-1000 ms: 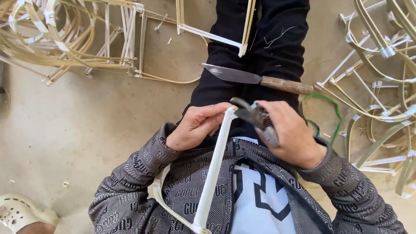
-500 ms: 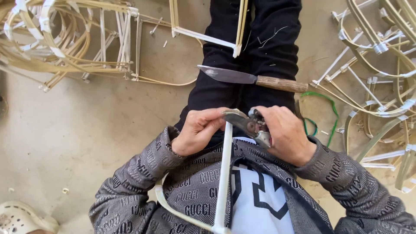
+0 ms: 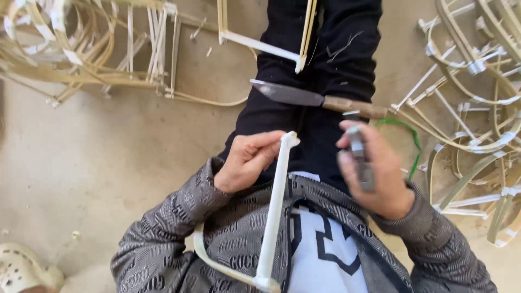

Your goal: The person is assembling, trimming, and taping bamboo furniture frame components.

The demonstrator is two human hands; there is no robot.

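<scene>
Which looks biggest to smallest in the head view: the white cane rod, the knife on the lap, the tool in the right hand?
1. White cane rod, longest, though nearest the camera.
2. Knife.
3. Tool in the right hand, blurred, partly hidden.

White-wrapped cane rod (image 3: 275, 206) under left hand (image 3: 247, 161) fingers: smooth, faintly glossy, plastic-like tape over cane. Metal tool (image 3: 359, 157) inside right hand (image 3: 374, 173) fingers: grey, dull, blurred, so finish hard to tell. Knife (image 3: 315, 99) just beyond both sets of fingertips: bare steel blade, matt grey, slightly worn; rough brown wooden handle. Black trousers (image 3: 325, 49) beneath knife: matt cloth, flecked with pale fibres. Grey patterned jacket sleeves (image 3: 179, 217) behind wrists: soft woven cloth, matt. Rattan frames (image 3: 81, 54) well away from fingers: pale tan cane, dry, matt, bound with white tape. Concrete floor (image 3: 81, 163): rough, dusty, matt.
</scene>
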